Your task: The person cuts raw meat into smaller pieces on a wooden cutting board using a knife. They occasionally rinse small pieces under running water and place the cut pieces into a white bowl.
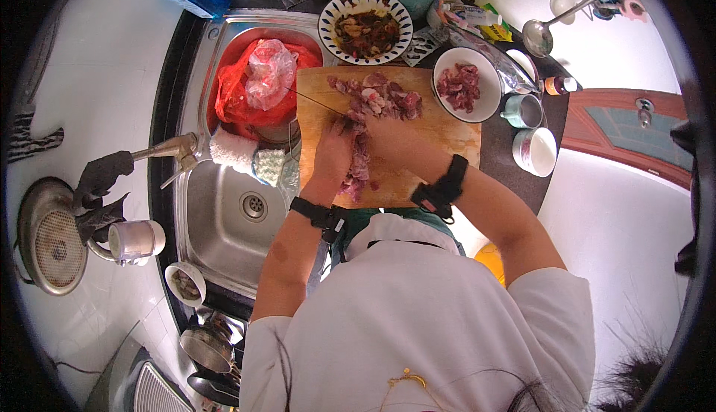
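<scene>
A wooden cutting board (447,146) lies before me. My right hand (386,138) is closed at the near end of a knife (315,101), whose handle is hidden. Seen nearly edge-on, the blade is a thin dark line slanting out to the upper left. My left hand (334,152) holds a strip of raw meat (358,171) beside the blade, its fingertips blurred. Cut meat pieces (386,96) lie in a heap beyond both hands. More raw pieces fill part of a white bowl (440,96) at the board's upper right corner.
On the left is a double steel sink (218,244) with a faucet (179,149) and a red plastic bag (232,96). A patterned dish of food (327,37) stands behind the board. A cup (531,111), another bowl (526,152) and a hanging ladle (538,39) are at right.
</scene>
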The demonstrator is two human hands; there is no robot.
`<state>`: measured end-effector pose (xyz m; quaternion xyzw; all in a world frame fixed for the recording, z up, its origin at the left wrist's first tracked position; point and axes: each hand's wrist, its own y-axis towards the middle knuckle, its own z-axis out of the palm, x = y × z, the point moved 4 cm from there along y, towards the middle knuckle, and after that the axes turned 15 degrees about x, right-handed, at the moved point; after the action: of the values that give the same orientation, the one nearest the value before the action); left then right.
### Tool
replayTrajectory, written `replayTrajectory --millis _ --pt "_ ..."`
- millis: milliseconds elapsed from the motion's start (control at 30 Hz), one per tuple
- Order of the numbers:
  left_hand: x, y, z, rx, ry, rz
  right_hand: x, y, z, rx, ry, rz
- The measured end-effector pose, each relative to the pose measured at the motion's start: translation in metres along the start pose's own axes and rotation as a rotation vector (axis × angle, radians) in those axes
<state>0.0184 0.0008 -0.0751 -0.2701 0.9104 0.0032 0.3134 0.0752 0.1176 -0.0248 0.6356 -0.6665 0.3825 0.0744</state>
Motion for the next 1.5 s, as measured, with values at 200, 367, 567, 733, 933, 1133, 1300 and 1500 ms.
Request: replayTrajectory --millis 200,367,567,733,933,1133,1300,1500 --pt "-0.001 -0.003 0.0 -0.051 -0.006 0.026 -0.016 -0.042 -0.004 0.001 0.017 0.0" --pt "0.009 -0.002 0.001 -0.006 -0.015 -0.057 0.004 0.026 0.009 0.108 0.05 0.034" --pt "0.001 -0.003 -0.006 0.019 0.107 -0.002 -0.028 -0.023 0.025 -0.074 0.002 -0.039" --pt "0.001 -0.004 -0.001 -0.01 0.081 -0.004 -0.005 0.0 0.012 -0.148 0.122 -0.154" --pt "0.001 -0.003 -0.004 -0.001 0.128 -0.004 -0.02 0.008 0.034 -0.061 0.058 -0.028" --pt "0.004 -0.007 -0.001 -0.014 0.041 -0.027 -0.005 -0.026 0.014 -0.035 -0.032 -0.004" --pt "-0.003 -0.007 -0.009 -0.045 0.033 0.084 0.011 0.016 0.017 -0.115 0.014 -0.04" --pt "0.002 -0.021 -0.018 -0.092 -0.074 -0.08 -0.038 -0.031 0.028 -0.011 0.15 0.078"
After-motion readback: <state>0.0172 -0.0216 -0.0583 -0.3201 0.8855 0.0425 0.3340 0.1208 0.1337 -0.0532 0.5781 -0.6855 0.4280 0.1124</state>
